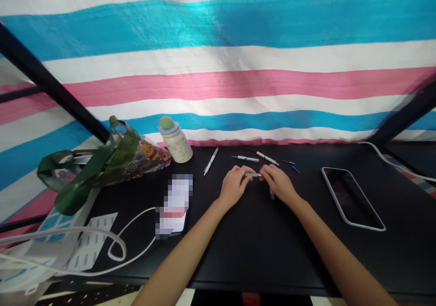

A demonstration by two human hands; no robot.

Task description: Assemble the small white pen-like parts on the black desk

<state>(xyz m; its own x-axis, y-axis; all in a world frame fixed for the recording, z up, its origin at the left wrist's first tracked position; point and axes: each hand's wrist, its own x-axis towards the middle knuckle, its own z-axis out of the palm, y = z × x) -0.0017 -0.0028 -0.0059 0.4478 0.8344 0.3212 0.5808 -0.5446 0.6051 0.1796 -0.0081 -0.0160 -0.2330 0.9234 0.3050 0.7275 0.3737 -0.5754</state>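
Observation:
Over the middle of the black table, my left hand point(235, 185) is closed around a grey pen barrel point(252, 174). The barrel lies level and its silver tip points right. At that tip, the fingers of my right hand point(278, 183) are pinched together; what exactly they grip is partly hidden. A grey pen piece point(272, 193) shows below my right fingers, and I cannot tell whether it is held or lying on the table. Just beyond my hands lie a white pen point(211, 161), a white barrel point(248, 159), another white pen part point(267, 158) and a small blue piece point(295, 169).
At the right lies a phone in a pale case point(352, 199). Left of my arm is a lit phone point(175, 206) with a white cable point(139, 213). A cream bottle point(177, 147) and a green bag point(119, 156) stand behind it. A striped sheet point(238, 85) hangs at the back.

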